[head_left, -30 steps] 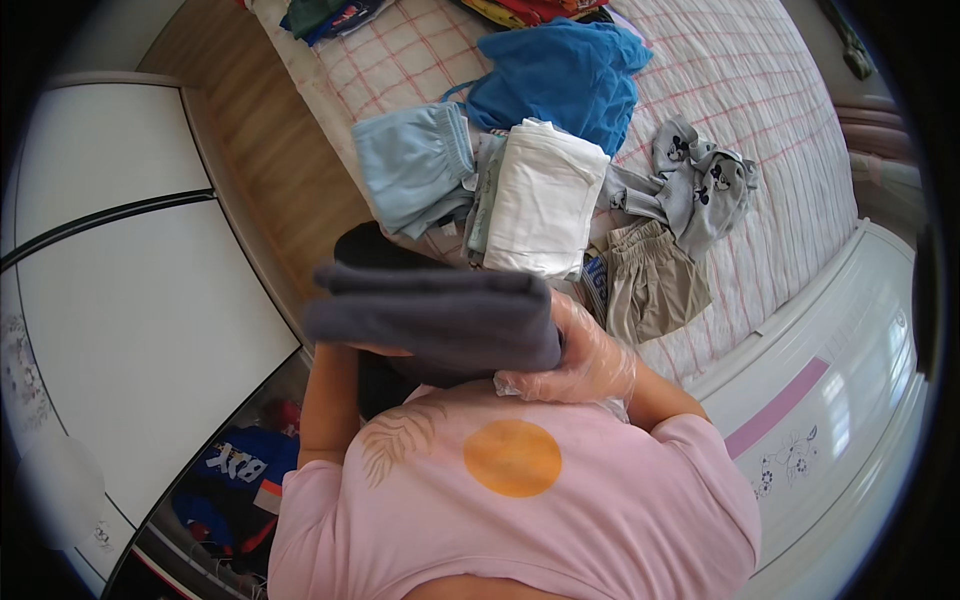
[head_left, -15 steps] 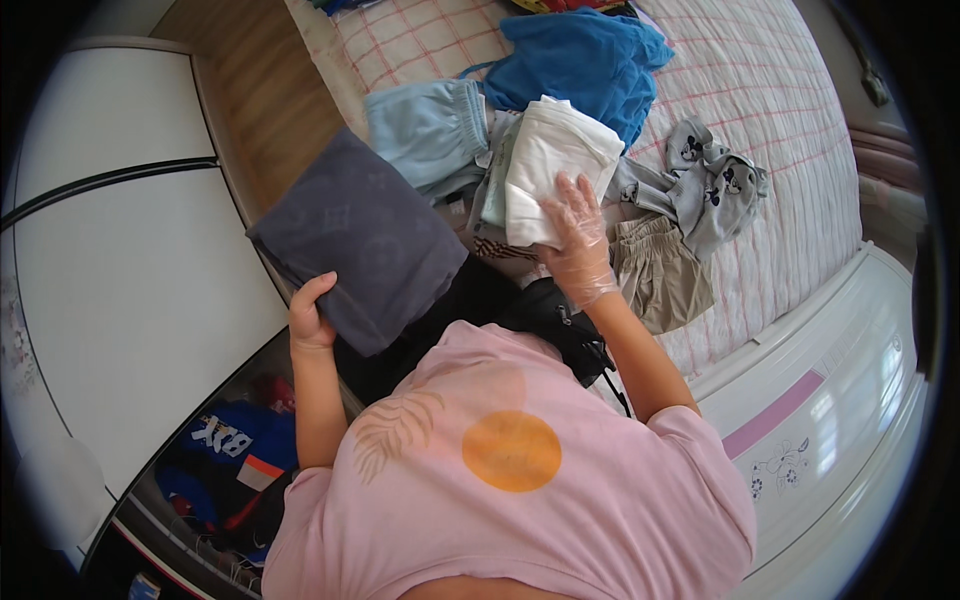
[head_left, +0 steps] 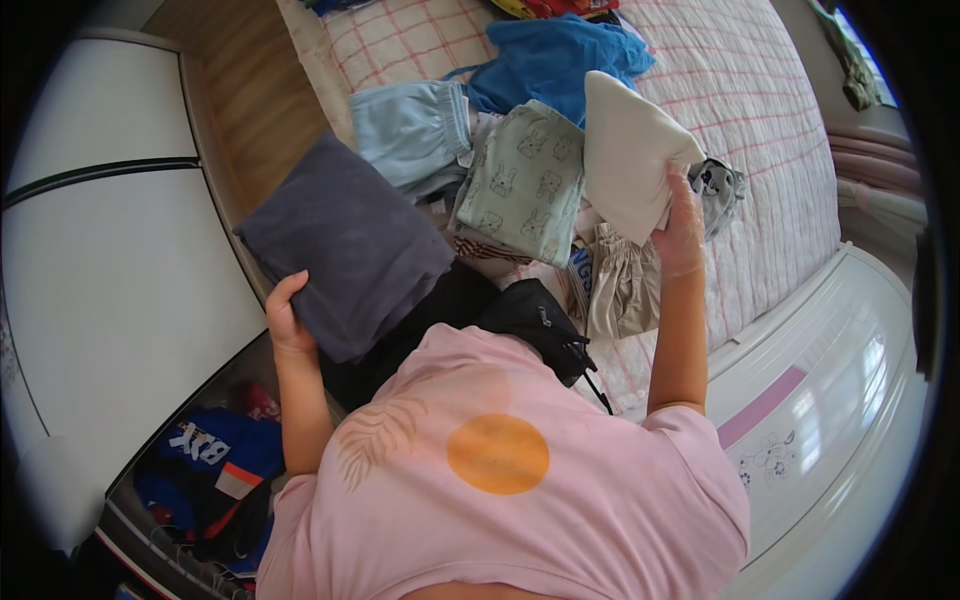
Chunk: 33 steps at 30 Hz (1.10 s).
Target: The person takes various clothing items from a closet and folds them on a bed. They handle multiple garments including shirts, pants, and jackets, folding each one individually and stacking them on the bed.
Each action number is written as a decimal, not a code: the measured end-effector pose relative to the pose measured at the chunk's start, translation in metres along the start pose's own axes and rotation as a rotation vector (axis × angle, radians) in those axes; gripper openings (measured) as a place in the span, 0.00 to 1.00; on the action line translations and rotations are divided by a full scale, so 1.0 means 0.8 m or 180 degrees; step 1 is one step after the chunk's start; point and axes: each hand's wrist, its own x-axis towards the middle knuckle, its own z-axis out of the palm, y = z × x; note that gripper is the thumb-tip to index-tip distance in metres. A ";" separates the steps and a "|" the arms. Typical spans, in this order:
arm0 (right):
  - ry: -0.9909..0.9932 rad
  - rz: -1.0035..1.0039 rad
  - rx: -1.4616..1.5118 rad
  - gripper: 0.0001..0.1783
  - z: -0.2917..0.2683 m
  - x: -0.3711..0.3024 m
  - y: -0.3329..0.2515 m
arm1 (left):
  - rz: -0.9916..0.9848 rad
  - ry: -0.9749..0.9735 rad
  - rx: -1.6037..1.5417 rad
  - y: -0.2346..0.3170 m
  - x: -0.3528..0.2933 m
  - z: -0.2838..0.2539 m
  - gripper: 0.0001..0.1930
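Holding garments (head_left: 345, 240) (head_left: 630, 150) by edges, hands (head_left: 290, 320) (head_left: 682, 235) well apart

A free channel lies between the dark folded cloth (head_left: 345, 250) in your left hand (head_left: 288, 322) and the white cloth (head_left: 632, 150) in your right hand (head_left: 682, 232) — the green printed garment (head_left: 522, 185) lies in it. The blue cloth (head_left: 560, 65) obstructs the far end; the black bag (head_left: 540, 325), the near end. Clearance beneath the dark folded cloth is hidden — you cannot judge it reliably.

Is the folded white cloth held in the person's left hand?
No, the right hand holds the folded white cloth, while the left hand holds a folded dark grey cloth.
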 end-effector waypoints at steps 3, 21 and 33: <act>0.0013 -0.0058 0.0221 0.22 0.003 0.000 -0.012 | -0.0109 -0.0130 -0.0214 0.002 -0.002 -0.012 0.24; 0.0722 -0.0688 -0.0330 0.21 0.020 -0.034 -0.049 | -0.0410 -0.0420 -0.0128 0.026 0.044 -0.028 0.23; -0.1853 -0.1517 -0.4638 0.18 0.080 -0.054 0.074 | -0.0293 -0.0185 0.0202 0.051 0.071 0.009 0.20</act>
